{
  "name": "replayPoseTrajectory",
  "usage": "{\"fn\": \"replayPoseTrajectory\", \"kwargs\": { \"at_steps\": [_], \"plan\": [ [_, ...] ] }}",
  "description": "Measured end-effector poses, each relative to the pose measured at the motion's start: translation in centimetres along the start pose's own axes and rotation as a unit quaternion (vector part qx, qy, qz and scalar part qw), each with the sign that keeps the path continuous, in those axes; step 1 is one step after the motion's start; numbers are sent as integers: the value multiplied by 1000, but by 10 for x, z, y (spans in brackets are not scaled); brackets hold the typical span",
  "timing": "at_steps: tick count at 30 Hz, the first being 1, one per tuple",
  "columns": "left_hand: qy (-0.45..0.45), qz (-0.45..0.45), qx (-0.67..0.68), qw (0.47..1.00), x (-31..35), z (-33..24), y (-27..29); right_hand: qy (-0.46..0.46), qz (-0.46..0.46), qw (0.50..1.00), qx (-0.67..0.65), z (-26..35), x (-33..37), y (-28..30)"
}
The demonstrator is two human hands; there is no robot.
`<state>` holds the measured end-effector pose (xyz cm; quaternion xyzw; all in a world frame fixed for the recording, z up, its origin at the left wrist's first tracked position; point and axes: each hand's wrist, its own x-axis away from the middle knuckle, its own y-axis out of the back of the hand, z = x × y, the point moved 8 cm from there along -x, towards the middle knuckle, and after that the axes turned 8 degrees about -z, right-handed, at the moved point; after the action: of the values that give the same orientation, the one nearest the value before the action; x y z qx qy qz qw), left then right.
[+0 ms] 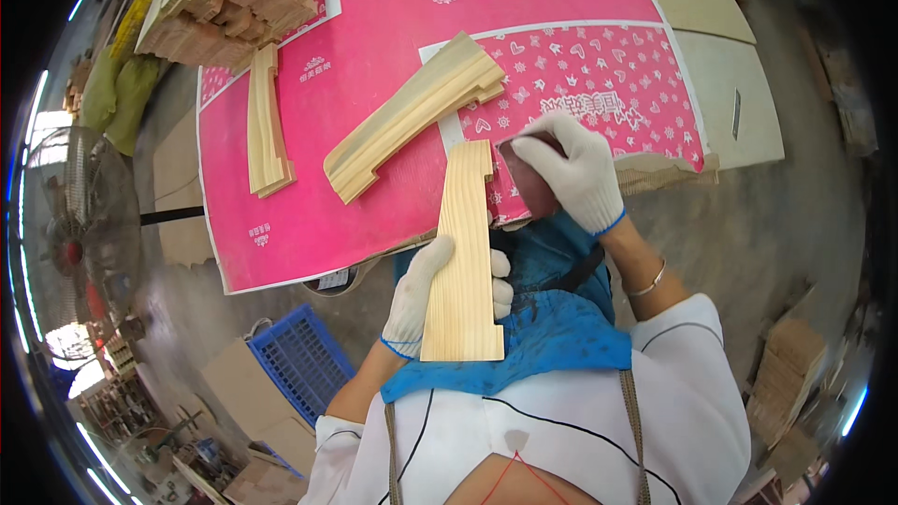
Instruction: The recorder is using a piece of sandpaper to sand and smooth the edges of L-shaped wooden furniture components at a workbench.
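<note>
My left hand [418, 295], in a white knitted glove, is wrapped round a pale wooden board [465, 262] with notched edges, held upright in front of my blue apron [561, 327]. Its upper end reaches over the near edge of the pink-covered table. My right hand [582, 173], also gloved, grips a dark reddish-brown sheet of sandpaper [530, 182] just to the right of the board's top. A small gap shows between the sandpaper and the board. Two similar shaped pieces lie on the table: a wide wooden piece [412, 117] and a narrower wooden piece [268, 122].
A stack of shaped wooden pieces [229, 5] stands at the table's far left. Pink printed sheeting [374, 0] covers the table, with pale boards [720, 84] at its right. A blue plastic crate [299, 360] sits on the floor at left, near a large fan [75, 243].
</note>
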<state>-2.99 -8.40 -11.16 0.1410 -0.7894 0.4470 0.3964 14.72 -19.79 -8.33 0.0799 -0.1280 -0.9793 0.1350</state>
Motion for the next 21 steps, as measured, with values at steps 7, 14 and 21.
{"fn": "replayPoseTrajectory", "kwargs": {
  "at_steps": [7, 14, 21],
  "plan": [
    [-10, 30, 14, 999, 5, -7, 1, -22, 4, 999, 33, -22, 15, -20],
    [-337, -71, -229, 910, 59, -137, -6, -56, -71, 995, -46, -40, -9, 12],
    [-512, -276, -399, 709, 57, -313, 85, -77, -78, 993, -41, -42, -16, 11]
  ]
}}
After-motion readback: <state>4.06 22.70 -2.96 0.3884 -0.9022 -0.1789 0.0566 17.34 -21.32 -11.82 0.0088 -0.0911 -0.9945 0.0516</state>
